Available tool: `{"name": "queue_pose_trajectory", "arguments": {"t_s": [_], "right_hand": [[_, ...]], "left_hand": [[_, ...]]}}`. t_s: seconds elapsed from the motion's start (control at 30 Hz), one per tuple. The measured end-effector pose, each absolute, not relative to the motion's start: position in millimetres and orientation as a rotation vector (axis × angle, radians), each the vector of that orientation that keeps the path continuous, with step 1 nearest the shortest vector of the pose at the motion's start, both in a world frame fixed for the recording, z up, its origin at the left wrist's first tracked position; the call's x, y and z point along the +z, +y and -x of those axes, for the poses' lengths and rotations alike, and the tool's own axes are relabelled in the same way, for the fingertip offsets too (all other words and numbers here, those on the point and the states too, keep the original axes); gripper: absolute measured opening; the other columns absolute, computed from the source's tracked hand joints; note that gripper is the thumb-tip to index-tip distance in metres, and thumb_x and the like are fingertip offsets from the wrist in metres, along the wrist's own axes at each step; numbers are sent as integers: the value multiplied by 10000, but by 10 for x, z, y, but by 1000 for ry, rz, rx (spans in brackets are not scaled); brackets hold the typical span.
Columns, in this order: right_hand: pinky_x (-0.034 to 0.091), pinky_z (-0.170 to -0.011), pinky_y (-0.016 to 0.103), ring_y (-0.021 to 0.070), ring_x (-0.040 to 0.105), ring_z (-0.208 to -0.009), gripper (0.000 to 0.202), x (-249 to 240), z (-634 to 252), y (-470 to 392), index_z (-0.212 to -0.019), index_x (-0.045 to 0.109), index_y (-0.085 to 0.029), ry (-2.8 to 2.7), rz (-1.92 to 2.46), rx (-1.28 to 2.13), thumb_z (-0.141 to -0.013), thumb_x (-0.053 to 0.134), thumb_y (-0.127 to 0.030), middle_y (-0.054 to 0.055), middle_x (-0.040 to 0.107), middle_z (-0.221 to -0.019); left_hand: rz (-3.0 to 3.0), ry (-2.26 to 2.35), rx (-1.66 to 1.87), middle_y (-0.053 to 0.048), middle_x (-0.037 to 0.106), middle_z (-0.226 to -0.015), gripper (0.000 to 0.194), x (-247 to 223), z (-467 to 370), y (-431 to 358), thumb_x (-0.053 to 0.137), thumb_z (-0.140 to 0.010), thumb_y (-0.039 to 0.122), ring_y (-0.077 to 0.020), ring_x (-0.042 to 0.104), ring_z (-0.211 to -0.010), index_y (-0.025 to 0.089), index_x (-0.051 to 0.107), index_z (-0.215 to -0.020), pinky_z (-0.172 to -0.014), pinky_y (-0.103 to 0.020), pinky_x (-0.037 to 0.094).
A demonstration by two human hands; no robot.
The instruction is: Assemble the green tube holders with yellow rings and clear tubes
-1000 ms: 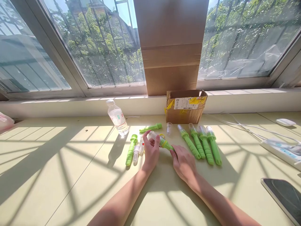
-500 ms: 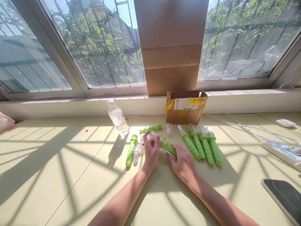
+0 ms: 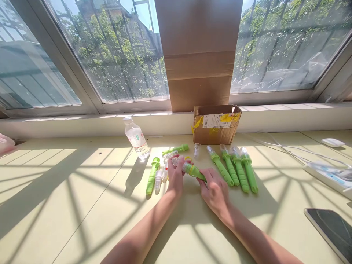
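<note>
My left hand (image 3: 176,175) pinches the clear plastic cap (image 3: 178,161) at the upper end of a green torch-shaped stick (image 3: 194,171). Around the stick's lower, green handle end, my right hand (image 3: 215,189) is closed. The stick slants down to the right, just above the table. Left of my left hand lie a green handle (image 3: 152,176), a clear threaded cap (image 3: 158,181) and a clear piece with a red dot (image 3: 165,169). Another green handle (image 3: 178,148) and a clear cap (image 3: 171,155) lie behind it.
Several capped green sticks (image 3: 238,168) lie in a row at right. A clear cap (image 3: 197,150) stands before the cardboard box (image 3: 216,126). A water bottle (image 3: 136,141) stands at left; a phone (image 3: 331,231) and power strip (image 3: 330,176) lie at far right.
My left fingers have shifted slightly on the clear cap, and more of the cap lying behind them shows. My right hand keeps its hold on the handle.
</note>
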State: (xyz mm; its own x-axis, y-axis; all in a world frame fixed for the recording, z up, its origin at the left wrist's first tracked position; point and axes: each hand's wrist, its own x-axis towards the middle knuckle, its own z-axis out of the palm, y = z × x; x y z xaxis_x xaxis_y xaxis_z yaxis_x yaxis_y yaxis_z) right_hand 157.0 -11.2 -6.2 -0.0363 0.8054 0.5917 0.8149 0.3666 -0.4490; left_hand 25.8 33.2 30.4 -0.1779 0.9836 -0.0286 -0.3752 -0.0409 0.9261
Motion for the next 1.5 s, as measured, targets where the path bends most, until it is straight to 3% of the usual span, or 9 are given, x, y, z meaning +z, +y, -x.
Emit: {"name": "queue_pose_trajectory", "arguments": {"t_s": [0.1, 0.47, 0.6, 0.73, 0.83, 0.93, 1.2, 1.4, 1.5], "right_hand": [[425, -639, 281, 207, 614, -786, 210, -37, -1560, -121, -1016, 651, -193, -1854, 1390, 20, -978, 446, -221, 63, 684, -873], [416, -580, 266, 176, 599, -682, 248, -79, -1579, -112, -1031, 618, -195, -1918, 1371, 236, -995, 374, -211, 29, 679, -828], [413, -613, 276, 197, 607, -735, 235, -63, -1557, -127, -1093, 620, -166, -1902, 1336, 75, -990, 420, -231, 65, 680, -864], [378, -620, 280, 207, 606, -750, 230, -41, -1517, -161, -1114, 625, -158, -1950, 1353, -70, -992, 444, -229, 82, 674, -865], [309, -563, 276, 176, 573, -656, 147, -15, -1485, -210, -986, 633, -182, -1999, 1496, -23, -975, 490, -212, 60, 667, -845], [259, -537, 269, 145, 521, -579, 120, 34, -1453, -262, -871, 594, -190, -2034, 1590, 148, -959, 515, -208, 30, 648, -775], [255, -528, 249, 108, 357, -513, 92, 205, -1376, -298, -836, 511, -202, -1884, 1595, 787, -921, 498, -235, -19, 525, -626], [239, -446, 247, 97, 291, -432, 230, 175, -1418, -252, -754, 361, -240, -1668, 1280, 1630, -915, 464, -368, -84, 316, -527], [227, -435, 249, 94, 264, -430, 225, 154, -1405, -233, -739, 347, -239, -1633, 1261, 1646, -902, 462, -343, -87, 290, -521]], "left_hand": [[-812, 986, 1470, -9, 693, -756, 460, 354, -235, 351, 735, -785, 421, -210, 710, -773, 201, 450, -1070, -732, -342, 528], [-796, 802, 1351, 5, 659, -714, 450, 484, -178, 370, 789, -716, 273, -237, 695, -767, 224, 495, -1052, -650, -328, 490], [-583, 781, 1451, 19, 601, -645, 300, 542, -211, 360, 818, -714, 317, -179, 638, -661, 231, 556, -832, -684, -333, 537], [-350, 811, 1492, 37, 499, -550, 426, 615, -228, 350, 888, -633, 396, -124, 530, -533, 224, 499, -617, -610, -301, 536], [-313, 849, 1492, 55, 431, -499, 459, 643, -244, 334, 881, -636, 385, -103, 450, -468, 225, 454, -579, -517, -275, 462], [-319, 900, 1479, 63, 375, -465, 503, 643, -268, 314, 842, -671, 432, -101, 398, -442, 225, 397, -563, -485, -276, 393], [-512, 784, 1381, 70, 314, -440, 581, 673, -240, 300, 794, -721, 517, -76, 328, -404, 218, 337, -523, -460, -278, 315], [-556, 653, 1213, 79, 298, -422, 598, 698, -131, 302, 784, -741, 518, -62, 307, -370, 206, 327, -514, -422, -244, 294], [-579, 645, 1214, 79, 321, -426, 572, 687, -128, 314, 792, -726, 521, -68, 329, -378, 206, 359, -527, -429, -241, 327]]}}
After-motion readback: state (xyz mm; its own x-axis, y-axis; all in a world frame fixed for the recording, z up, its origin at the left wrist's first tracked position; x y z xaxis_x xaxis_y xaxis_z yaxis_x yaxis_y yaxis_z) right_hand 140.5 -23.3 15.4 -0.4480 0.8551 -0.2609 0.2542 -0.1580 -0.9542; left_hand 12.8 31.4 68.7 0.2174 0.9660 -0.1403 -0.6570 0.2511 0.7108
